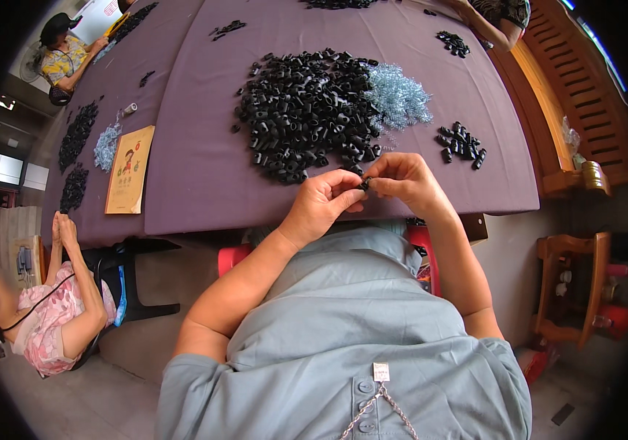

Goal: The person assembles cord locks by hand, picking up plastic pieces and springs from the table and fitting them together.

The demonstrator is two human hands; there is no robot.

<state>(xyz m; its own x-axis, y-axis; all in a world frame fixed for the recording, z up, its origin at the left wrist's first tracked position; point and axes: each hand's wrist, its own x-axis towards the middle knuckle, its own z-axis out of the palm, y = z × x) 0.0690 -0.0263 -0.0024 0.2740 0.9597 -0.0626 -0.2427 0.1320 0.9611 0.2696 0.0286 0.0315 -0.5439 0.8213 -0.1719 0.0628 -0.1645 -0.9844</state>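
Tabletop (204,139), purple-covered, stretching leftward from black pile (306,110) to yellow booklet (127,176). Left hand (328,196) and right hand (405,183): raised by near edge, just nearer than pile, angled inward, tips meeting. Fingers of both: pinched together around small black piece (364,185), between hands.

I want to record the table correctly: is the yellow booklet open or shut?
The yellow booklet is shut: it lies flat on the purple cloth, illustrated cover up, with no inside pages showing.
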